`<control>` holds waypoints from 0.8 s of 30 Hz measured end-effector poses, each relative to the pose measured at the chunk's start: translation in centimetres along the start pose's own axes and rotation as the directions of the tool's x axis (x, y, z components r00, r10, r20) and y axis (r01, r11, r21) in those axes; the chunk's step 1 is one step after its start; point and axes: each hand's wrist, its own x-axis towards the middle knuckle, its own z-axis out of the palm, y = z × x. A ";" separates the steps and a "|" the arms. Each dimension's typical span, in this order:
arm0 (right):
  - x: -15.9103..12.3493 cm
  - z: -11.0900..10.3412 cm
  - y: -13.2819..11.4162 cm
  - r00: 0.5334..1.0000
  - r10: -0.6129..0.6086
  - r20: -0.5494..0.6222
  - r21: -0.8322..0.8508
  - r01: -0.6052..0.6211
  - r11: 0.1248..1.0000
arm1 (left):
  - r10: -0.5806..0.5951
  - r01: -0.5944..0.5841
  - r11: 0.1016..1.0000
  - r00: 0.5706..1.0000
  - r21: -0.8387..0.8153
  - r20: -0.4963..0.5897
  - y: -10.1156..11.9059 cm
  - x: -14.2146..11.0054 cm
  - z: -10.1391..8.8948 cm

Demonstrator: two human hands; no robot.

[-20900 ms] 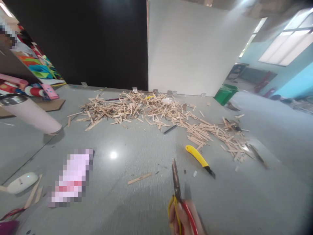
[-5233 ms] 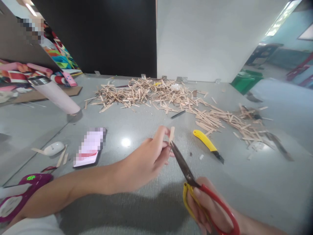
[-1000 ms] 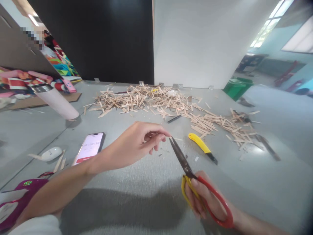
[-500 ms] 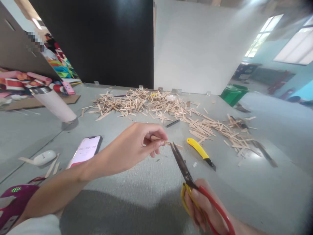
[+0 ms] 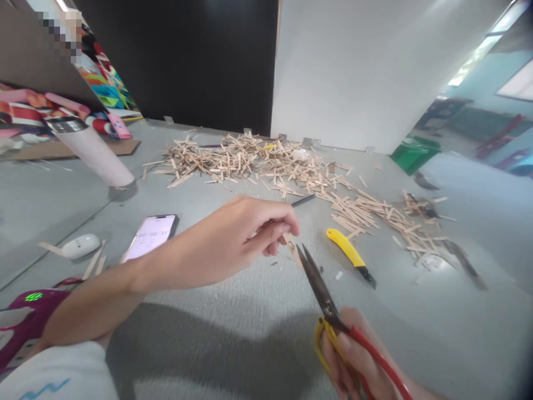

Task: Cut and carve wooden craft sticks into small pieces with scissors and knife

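Note:
Between thumb and fingers, my left hand (image 5: 245,239) pinches a thin wooden strip (image 5: 295,251) that slants down to the right. Part of the strip is hidden inside the hand. My right hand (image 5: 353,355) is wrapped round the red and yellow handles of a pair of scissors (image 5: 320,289). The blades are slightly parted, and their tips point up and left, close beside the strip; whether they touch it I cannot tell. A yellow utility knife (image 5: 346,249) lies on the table to the right of the blades.
A long heap of wooden strips (image 5: 241,161) spreads across the table's back and right. At left are a phone (image 5: 152,234) with a timer, a white computer mouse (image 5: 80,245) and a pale bottle (image 5: 97,155). Black (image 5: 187,61) and white (image 5: 358,72) panels stand behind.
In my left hand the strip has turned from nearly level to slanting downward. Scissors and right hand have shifted slightly right and down in view, while the camera view has also shifted.

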 end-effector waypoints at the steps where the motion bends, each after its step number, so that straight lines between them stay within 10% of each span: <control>1: 0.0 0.1 -0.1 1.000 -0.005 0.004 0.003 0.005 1.000 | -0.001 0.001 1.000 1.000 -0.001 0.002 0.0 0.0 0.0; 12: 0.7 0.8 -1.4 0.999 0.028 -0.046 -0.057 -0.031 0.998 | -0.040 0.039 0.999 0.999 -0.033 -0.024 -0.2 0.1 0.0; 16: 2.2 0.4 -3.1 0.969 0.093 -0.229 -0.212 -0.143 0.967 | 0.021 -0.006 0.993 0.992 0.120 -0.124 -0.5 0.3 -0.1; 24: 4.7 -5.9 -6.1 0.856 -0.172 -0.488 -0.841 -0.407 0.356 | 0.063 0.008 0.973 0.952 0.231 -0.299 -2.4 1.4 1.1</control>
